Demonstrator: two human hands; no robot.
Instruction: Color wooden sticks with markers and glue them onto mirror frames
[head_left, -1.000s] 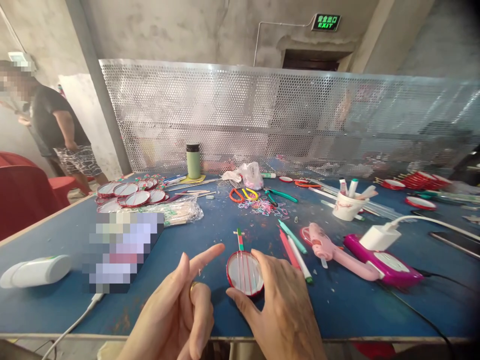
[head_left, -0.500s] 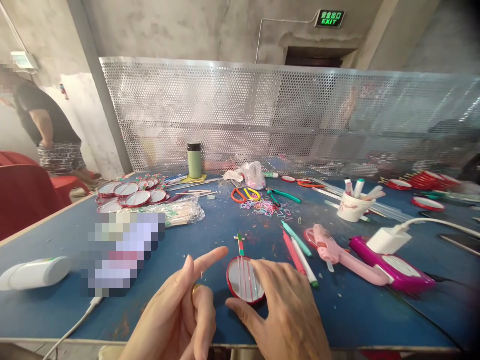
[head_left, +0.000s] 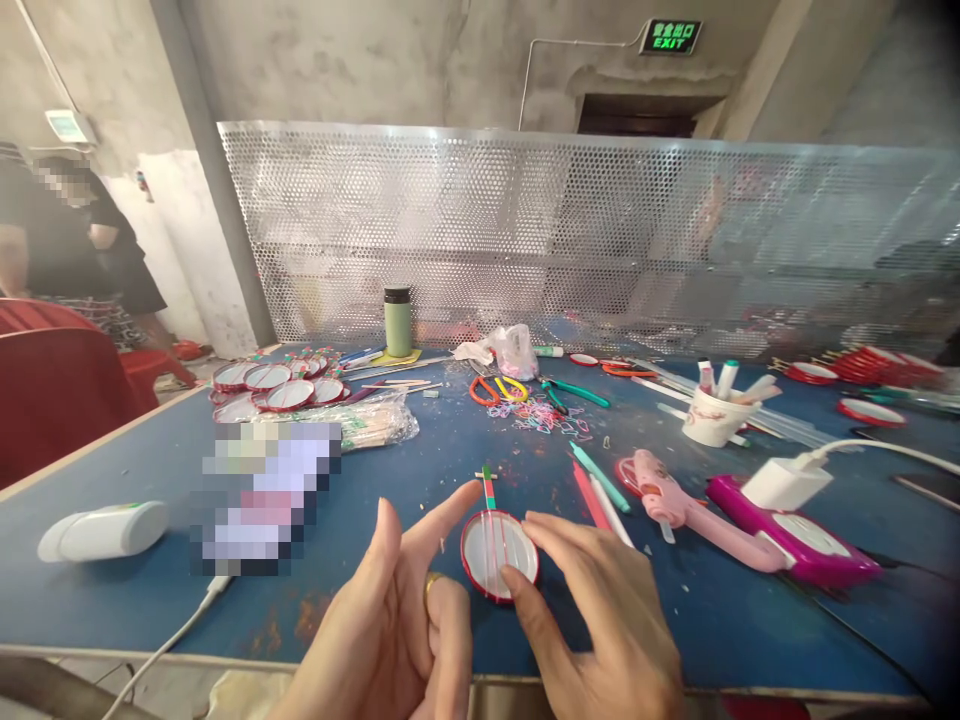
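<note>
A small toy banjo (head_left: 480, 555) lies on the table in front of me: a red-rimmed round lid with a pale inside, thin strings across it and a striped green, red and white stick as its neck (head_left: 489, 490). My right hand (head_left: 600, 610) grips the lid from the right, fingertips at the rim and thumb over the strings. My left hand (head_left: 397, 610), palm turned up and a ring on one finger, holds nothing. Its index finger points at the neck, the tip beside or touching it; its lower fingers are loosely bent.
Left stand a phone (head_left: 277, 495), a white bottle (head_left: 105, 532) and a pile of similar lids (head_left: 289, 395). Behind are pliers (head_left: 574, 392) and coloured clips (head_left: 532, 412). Rightward lie markers (head_left: 600, 480), a pink glue gun (head_left: 675, 500), a purple power strip (head_left: 817, 540) and a paper cup (head_left: 712, 418).
My right thumb has moved from the lid's lower edge onto its strings. My left index fingertip has come closer to the neck. The view has shifted slightly; people at left have moved.
</note>
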